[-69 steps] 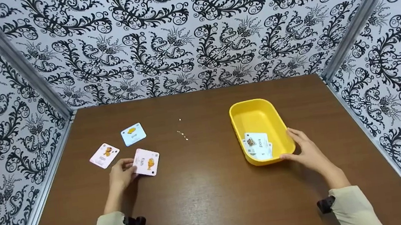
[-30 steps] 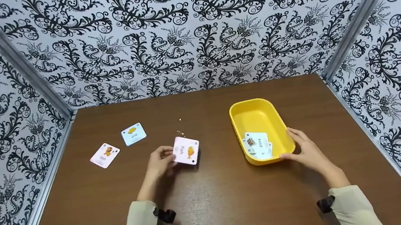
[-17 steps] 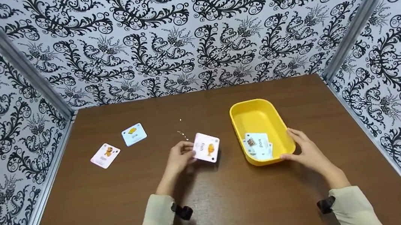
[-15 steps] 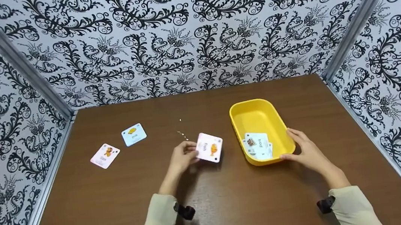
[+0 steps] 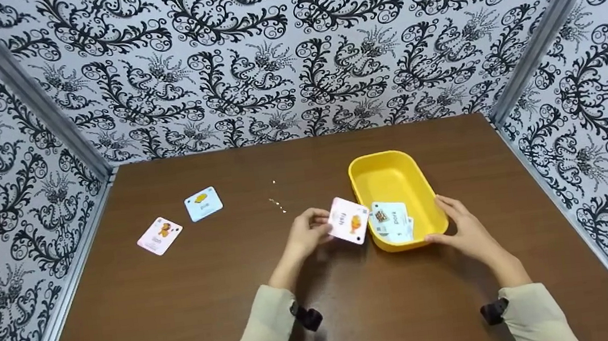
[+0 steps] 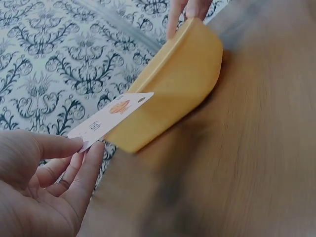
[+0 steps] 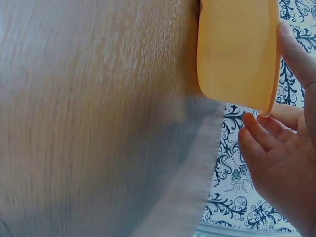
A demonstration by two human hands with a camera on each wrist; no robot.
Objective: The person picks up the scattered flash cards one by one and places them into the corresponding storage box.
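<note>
Between thumb and fingers, my left hand (image 5: 305, 233) pinches a pink "fish" flashcard (image 5: 348, 221) by its left edge. The card is tilted above the table, and its right edge overlaps the left rim of a yellow plastic tray (image 5: 389, 163) in the head view. From the left wrist, the fish card (image 6: 111, 118) is seen crossing the tray's side wall (image 6: 173, 84). My right hand (image 5: 465, 226) grips the tray's near right corner, thumb at the near rim and fingers along the right side. A pale blue "pork" card (image 5: 392, 217) lies inside, partly covering other cards.
On the left of the brown table (image 5: 182, 304) lie a pink "lion" card (image 5: 159, 236) and a blue "pie" card (image 5: 203, 203). Small white specks (image 5: 277, 203) dot the middle. Patterned walls (image 5: 290, 52) enclose the back and sides.
My left hand has carried the fish card rightward from beside the other two cards to the tray's left rim. The right hand and the tray have stayed in place.
</note>
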